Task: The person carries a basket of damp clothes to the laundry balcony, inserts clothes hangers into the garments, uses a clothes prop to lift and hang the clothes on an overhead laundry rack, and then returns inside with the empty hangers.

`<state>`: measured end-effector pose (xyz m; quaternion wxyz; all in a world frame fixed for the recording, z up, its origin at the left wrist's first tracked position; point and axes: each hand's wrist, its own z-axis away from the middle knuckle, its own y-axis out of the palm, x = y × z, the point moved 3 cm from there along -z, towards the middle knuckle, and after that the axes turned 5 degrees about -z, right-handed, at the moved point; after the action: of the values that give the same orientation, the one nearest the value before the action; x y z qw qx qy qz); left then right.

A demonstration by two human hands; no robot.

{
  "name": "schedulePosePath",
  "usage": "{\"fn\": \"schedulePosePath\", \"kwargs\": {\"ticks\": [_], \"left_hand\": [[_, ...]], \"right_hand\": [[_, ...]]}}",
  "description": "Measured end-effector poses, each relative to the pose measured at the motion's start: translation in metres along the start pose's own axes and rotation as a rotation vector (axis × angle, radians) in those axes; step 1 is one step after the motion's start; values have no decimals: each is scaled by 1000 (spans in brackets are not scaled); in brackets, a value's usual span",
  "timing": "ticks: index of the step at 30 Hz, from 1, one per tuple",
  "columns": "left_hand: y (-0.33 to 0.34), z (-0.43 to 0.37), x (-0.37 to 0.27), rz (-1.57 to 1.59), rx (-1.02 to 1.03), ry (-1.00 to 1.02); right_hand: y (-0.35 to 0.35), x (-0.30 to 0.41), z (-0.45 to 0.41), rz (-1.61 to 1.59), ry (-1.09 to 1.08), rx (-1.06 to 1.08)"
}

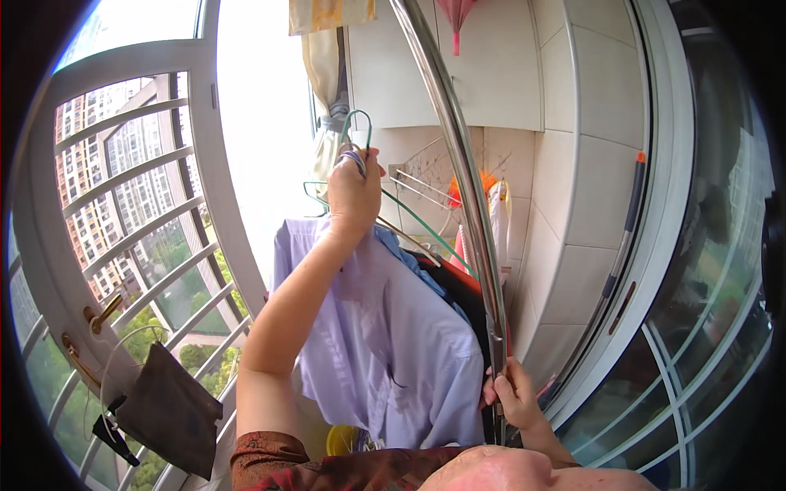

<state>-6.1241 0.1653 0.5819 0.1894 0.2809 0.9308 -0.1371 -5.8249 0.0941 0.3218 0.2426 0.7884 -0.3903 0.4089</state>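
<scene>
My left hand is raised near the middle, closed around the hooks of several clothes hangers, among them a green wire hanger. Below it hang a light purple shirt, a blue garment and black and red clothing partly hidden behind the shirt. At the lower right, my right hand grips the lower part of a shiny metal pole, which runs up to the top of the view.
A barred window door with a brass handle and a hanging dark bag stands left. White cabinets, a pink folded umbrella and a tiled wall are ahead and right. A glass sliding door borders the right.
</scene>
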Motion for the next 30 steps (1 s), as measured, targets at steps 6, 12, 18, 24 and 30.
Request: {"fn": "schedulePosePath", "kwargs": {"ticks": [6, 12, 18, 24, 30], "left_hand": [[5, 10, -35, 263, 90, -83], [1, 7, -69, 263, 46, -58], [6, 13, -119, 267, 165, -49], [7, 7, -173, 194, 142, 69], [-8, -8, -199, 84, 86, 82]], "right_hand": [[13, 81, -8, 21, -91, -216], [-10, 155, -6, 242, -328, -376], [-34, 162, 2, 279, -380, -394], [-55, 191, -18, 378, -488, -330], [-53, 237, -65, 313, -546, -205]]}}
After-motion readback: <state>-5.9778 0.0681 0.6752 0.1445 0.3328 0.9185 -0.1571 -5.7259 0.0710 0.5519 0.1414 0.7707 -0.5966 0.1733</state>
